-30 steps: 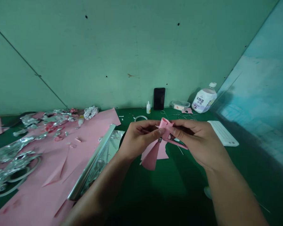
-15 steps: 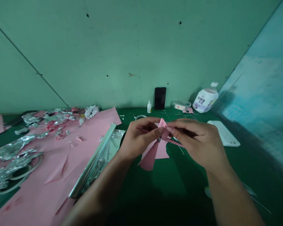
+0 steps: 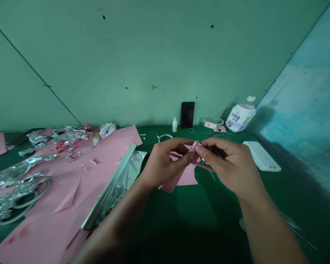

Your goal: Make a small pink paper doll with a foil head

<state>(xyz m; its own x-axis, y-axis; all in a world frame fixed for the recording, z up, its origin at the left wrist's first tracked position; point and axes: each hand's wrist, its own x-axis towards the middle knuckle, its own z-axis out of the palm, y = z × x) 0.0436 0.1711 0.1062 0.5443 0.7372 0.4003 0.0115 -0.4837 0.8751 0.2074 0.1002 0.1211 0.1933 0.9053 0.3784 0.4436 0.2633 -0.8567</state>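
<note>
A folded pink paper piece is pinched between both hands above the green table. My left hand grips it from the left, thumb and fingers closed. From the right, my right hand pinches its rolled top edge. A pink flap of the piece hangs below my left hand, and a thin pink strip runs out under my right fingers. Under the hands, a flat pink sheet lies on the table; the hands hide part of it.
At the left, a large pink sheet carries crumpled foil and a foil roll. Toward the wall are a glue bottle, a phone, a plastic tub and a large bottle. A white keyboard-like object lies right.
The pink piece has turned in my fingers, its top now rolled and tilted right. Its lower flap is more covered by my left hand. The grey binding on it no longer shows.
</note>
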